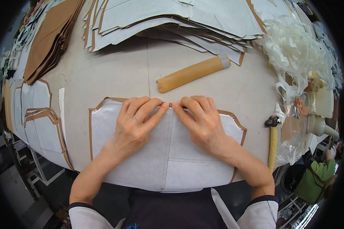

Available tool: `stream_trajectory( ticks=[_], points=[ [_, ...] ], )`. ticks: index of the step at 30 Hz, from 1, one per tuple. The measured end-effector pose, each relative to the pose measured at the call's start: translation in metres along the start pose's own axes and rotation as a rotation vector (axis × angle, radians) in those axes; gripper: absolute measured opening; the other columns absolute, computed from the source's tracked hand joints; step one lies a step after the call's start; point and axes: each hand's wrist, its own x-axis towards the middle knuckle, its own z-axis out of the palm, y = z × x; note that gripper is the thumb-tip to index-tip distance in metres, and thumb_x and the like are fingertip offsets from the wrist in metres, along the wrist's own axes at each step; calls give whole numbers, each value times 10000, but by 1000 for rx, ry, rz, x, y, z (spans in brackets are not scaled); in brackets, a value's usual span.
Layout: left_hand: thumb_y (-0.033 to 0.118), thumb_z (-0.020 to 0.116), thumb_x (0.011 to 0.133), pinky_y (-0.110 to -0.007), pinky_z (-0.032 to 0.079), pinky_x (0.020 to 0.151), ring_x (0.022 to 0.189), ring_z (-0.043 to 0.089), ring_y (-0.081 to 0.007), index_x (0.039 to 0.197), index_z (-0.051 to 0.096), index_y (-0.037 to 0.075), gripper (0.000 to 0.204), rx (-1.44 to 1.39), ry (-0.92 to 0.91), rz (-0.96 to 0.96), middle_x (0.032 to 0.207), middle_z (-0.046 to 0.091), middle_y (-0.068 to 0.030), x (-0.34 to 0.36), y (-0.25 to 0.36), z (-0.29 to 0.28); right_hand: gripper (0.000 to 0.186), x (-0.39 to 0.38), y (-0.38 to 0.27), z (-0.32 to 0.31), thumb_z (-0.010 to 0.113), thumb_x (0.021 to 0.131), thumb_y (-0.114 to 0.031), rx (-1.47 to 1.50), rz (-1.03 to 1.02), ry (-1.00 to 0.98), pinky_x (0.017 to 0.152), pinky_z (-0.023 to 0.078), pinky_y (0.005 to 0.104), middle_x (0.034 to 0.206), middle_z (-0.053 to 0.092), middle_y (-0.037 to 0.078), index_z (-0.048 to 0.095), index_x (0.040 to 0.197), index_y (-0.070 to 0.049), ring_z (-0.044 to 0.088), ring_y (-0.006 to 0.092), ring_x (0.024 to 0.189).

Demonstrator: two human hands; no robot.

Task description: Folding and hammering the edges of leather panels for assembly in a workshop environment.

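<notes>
A flat white panel (pixel 141 171) with brown edging and a stitched seam down its middle lies before me, its near end at the table's front edge. My left hand (pixel 136 121) grips the panel's far edge just left of the seam, thumb and fingers pressed together. On the other side of the seam, my right hand (pixel 203 124) pinches the same edge. The fingertips of both hands nearly meet where the seam reaches the brown border. Beyond them lies a long, flattened tan tube (pixel 195 73) with a grey band at one end, untouched.
White panels with brown edges are piled at the back (pixel 149 13). Brown sheets (pixel 51 42) are stacked at the far left, above more panels (pixel 46 131). Tangled white strips (pixel 294 49) heap up at right, near a yellow-wrapped handle (pixel 273 147). A person in green (pixel 315 181) is at lower right.
</notes>
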Motion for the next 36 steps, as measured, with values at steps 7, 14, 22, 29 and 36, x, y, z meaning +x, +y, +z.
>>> stream_trajectory(
  ticks=[7,14,22,29,36],
  points=[
    [-13,672,742,-425,493,921,1096,617,-257,1238,738,40,503,-27,-29,44,1213,658,-82,0,-8,-5,416,6,8,-6,693,756,-59,40,-70,-64,824,502,388,1115,621,142,678,1139,100,612,281,991],
    [-103,660,704,-428,511,899,1108,614,-278,1268,736,63,592,-99,-26,73,1241,658,-89,-2,-9,-5,337,12,15,-9,683,737,-52,-29,-252,-105,817,499,392,1065,619,178,707,1038,98,601,303,995],
    [-52,685,716,-423,542,907,1104,633,-289,1196,752,6,487,-88,57,-21,1221,685,-93,0,0,-2,345,25,-20,-26,686,700,-55,-629,-537,-479,905,517,438,1144,640,219,700,955,177,605,358,1064],
    [-45,674,735,-414,548,909,1098,632,-282,1218,742,6,491,-127,111,-19,1226,681,-89,-8,0,1,424,0,-9,-3,712,713,-12,-316,-269,-102,850,530,430,1130,624,233,676,1078,200,623,337,1037],
    [-68,654,751,-437,504,943,1079,603,-297,1260,722,16,520,-122,89,-45,1222,645,-92,-3,4,7,438,3,-12,-7,716,704,25,-275,-242,-76,816,533,398,1114,623,221,663,1106,192,638,322,1004]
  ],
)
